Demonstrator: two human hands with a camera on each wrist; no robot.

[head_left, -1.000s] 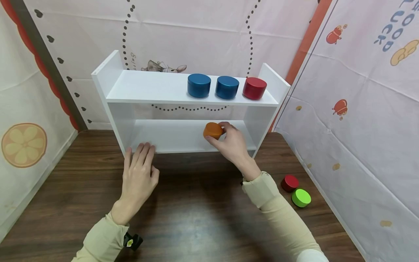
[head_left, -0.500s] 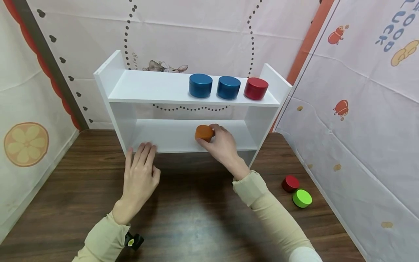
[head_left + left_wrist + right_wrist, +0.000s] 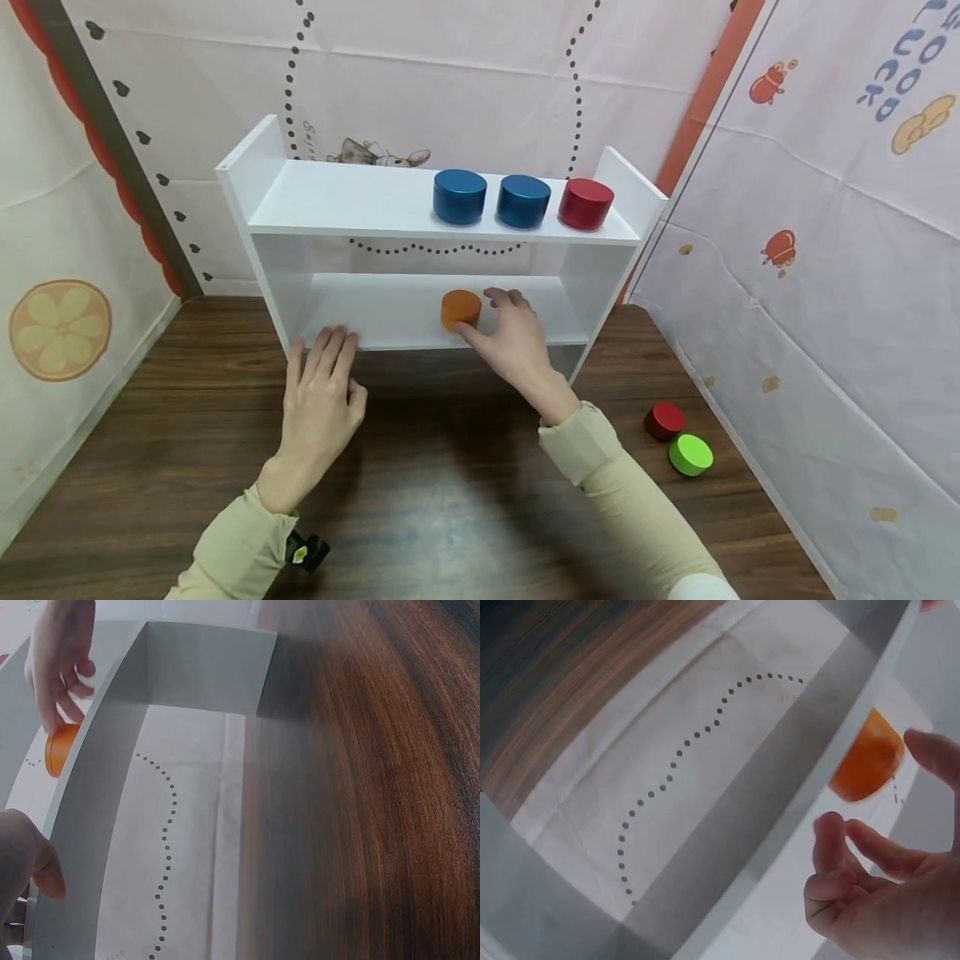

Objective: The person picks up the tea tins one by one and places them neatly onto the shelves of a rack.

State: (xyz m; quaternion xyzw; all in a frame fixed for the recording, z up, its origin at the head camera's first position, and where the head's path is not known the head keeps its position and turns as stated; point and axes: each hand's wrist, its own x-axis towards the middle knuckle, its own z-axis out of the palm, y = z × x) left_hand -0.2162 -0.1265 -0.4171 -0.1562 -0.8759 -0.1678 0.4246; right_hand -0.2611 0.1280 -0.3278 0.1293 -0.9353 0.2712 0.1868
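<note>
My right hand (image 3: 513,340) is parted beside the orange block (image 3: 460,308), mid-frame. Centre left, my left hand (image 3: 321,407) rests straight-fingered on the shelf (image 3: 382,310).

Shelf unit (image 3: 345,200): smooth white board, low sheen, clean-cut edges; looks like laminate, core not visible. Blue cylinders (image 3: 459,197): metallic-looking, satin, soft highlights on the lids. Upper red cylinder (image 3: 586,204): same metallic satin. Orange cylinder (image 3: 459,308): smooth, satin; metal or plastic, can't tell. Lower red cylinder (image 3: 665,422): smooth, slight sheen. Green cylinder (image 3: 691,455): smooth, flatter look, material unclear. Table (image 3: 435,517): dark wood-grain top, semi-gloss, throws back a hazy light patch. Back sheet (image 3: 435,75) and right sheet (image 3: 840,275): printed matt cloth, creased. Sleeves (image 3: 637,492): matt woven cloth, wrinkled. Wrist device (image 3: 306,552): black, plastic-looking.
</note>
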